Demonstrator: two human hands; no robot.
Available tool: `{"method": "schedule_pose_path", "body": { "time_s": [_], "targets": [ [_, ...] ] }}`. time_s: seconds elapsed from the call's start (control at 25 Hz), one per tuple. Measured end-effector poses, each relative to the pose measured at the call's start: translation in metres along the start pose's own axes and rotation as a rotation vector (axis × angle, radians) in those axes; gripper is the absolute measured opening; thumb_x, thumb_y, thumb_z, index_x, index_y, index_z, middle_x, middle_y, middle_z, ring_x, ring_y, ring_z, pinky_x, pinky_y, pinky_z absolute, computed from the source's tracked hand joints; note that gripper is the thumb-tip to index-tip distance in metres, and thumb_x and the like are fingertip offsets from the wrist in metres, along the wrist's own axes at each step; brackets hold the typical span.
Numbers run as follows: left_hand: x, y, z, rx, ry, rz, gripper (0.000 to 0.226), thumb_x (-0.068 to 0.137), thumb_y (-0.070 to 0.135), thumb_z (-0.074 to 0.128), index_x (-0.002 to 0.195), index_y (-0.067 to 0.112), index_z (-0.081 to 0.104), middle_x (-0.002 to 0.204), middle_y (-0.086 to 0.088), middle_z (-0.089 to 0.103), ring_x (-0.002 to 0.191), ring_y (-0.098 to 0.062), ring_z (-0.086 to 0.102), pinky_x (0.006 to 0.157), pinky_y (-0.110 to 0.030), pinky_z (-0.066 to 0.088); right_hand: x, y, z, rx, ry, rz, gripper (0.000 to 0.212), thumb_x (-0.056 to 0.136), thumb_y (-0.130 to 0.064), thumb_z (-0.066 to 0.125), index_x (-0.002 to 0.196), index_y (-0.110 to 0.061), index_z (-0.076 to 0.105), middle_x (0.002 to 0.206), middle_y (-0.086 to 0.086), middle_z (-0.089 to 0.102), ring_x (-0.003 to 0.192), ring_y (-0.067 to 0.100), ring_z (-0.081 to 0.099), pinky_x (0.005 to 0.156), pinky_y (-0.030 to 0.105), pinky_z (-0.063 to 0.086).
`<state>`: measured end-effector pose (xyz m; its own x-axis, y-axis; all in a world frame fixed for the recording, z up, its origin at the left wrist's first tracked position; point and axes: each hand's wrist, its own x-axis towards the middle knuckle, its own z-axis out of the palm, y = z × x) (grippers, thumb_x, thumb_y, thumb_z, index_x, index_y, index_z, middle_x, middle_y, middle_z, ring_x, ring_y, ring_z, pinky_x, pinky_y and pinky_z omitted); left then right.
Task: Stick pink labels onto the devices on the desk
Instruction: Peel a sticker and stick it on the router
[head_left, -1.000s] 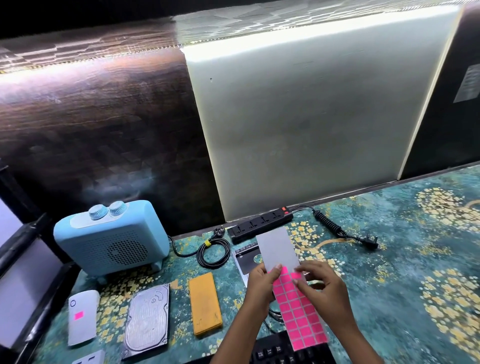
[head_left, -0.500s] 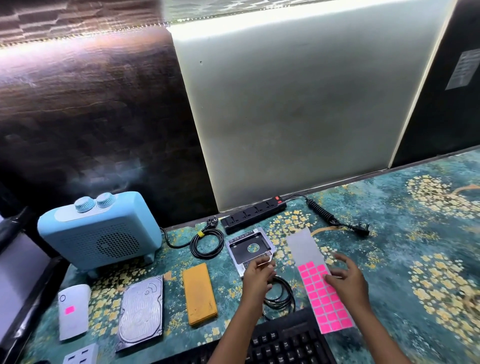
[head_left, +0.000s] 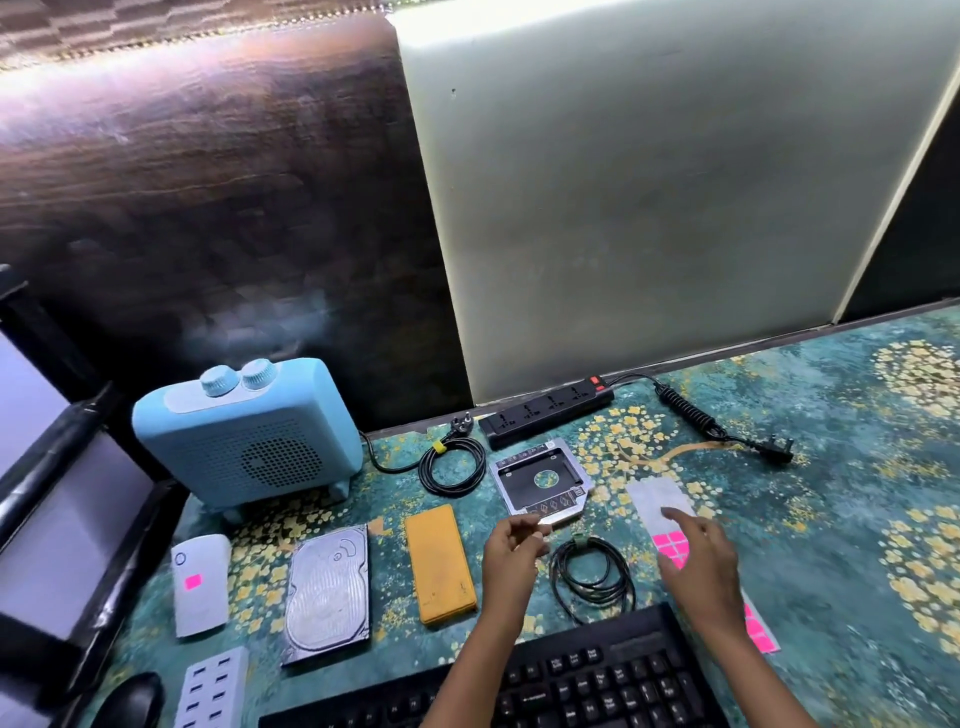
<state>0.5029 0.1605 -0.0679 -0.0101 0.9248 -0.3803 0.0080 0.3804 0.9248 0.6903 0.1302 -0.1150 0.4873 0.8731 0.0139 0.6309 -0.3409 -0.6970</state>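
The sheet of pink labels (head_left: 655, 496) lies flat on the patterned desk mat, its far end bare backing. My right hand (head_left: 701, 566) rests over its middle with the fingers straight. My left hand (head_left: 511, 551) hovers at the near edge of the silver drive caddy (head_left: 540, 480), fingertips curled close together; no label shows between them. A white power bank (head_left: 200, 582) at the left carries one pink label (head_left: 193, 581). The hard drive (head_left: 328, 592) and orange power bank (head_left: 439, 564) lie between it and my left hand, with no label showing on either.
A blue heater (head_left: 249, 436) stands at the back left, a black power strip (head_left: 545, 410) along the wall. Coiled cables (head_left: 592, 577) lie between my hands. A black keyboard (head_left: 571, 675), a grey port hub (head_left: 213, 686) and a mouse (head_left: 130, 701) line the near edge.
The label sheet went from being held up in both hands to lying on the mat under my right hand. My left hand moved to the drive caddy's near edge.
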Motion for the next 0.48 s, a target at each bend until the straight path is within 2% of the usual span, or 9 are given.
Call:
{"method": "schedule_pose_path", "body": {
  "time_s": [0.16, 0.32, 0.4, 0.48],
  "targets": [
    [0.002, -0.005, -0.039, 0.093, 0.003, 0.037, 0.018, 0.092, 0.004, 0.049, 0.087, 0.02, 0.053, 0.102, -0.006, 0.062, 0.098, -0.025, 0.059, 0.072, -0.029, 0.04, -0.032, -0.043, 0.035, 0.102, -0.108, -0.111, 0.046, 0.075, 0.001, 0.064, 0.118, -0.015, 0.055, 0.114, 0.009, 0.05, 0.107, 0.026, 0.049, 0.083, 0.028, 0.037],
    [-0.003, -0.007, -0.102, 0.22, 0.029, 0.119, 0.023, 0.09, 0.005, 0.051, 0.082, 0.026, 0.052, 0.095, -0.001, 0.061, 0.083, -0.008, 0.056, 0.064, -0.019, 0.042, -0.065, -0.092, 0.068, 0.163, -0.154, -0.177, 0.038, 0.079, -0.005, 0.064, 0.114, -0.018, 0.056, 0.106, 0.0, 0.047, 0.094, 0.016, 0.047, 0.078, 0.029, 0.038],
    [-0.007, -0.009, -0.145, 0.352, 0.049, 0.142, 0.014, 0.09, 0.008, 0.05, 0.091, 0.022, 0.053, 0.097, -0.001, 0.059, 0.085, -0.014, 0.055, 0.069, -0.023, 0.043, -0.084, -0.119, 0.09, 0.184, -0.174, -0.19, 0.035, 0.081, -0.007, 0.063, 0.114, -0.017, 0.056, 0.105, -0.002, 0.046, 0.093, 0.016, 0.047, 0.077, 0.03, 0.039],
    [-0.006, -0.012, -0.194, 0.566, 0.105, 0.164, 0.017, 0.089, 0.011, 0.049, 0.104, 0.018, 0.052, 0.105, -0.001, 0.055, 0.094, -0.018, 0.053, 0.075, -0.027, 0.042, -0.105, -0.147, 0.116, 0.233, -0.208, -0.2, 0.034, 0.081, -0.007, 0.063, 0.113, -0.017, 0.056, 0.105, -0.002, 0.047, 0.093, 0.019, 0.051, 0.076, 0.03, 0.04]
  ]
}}
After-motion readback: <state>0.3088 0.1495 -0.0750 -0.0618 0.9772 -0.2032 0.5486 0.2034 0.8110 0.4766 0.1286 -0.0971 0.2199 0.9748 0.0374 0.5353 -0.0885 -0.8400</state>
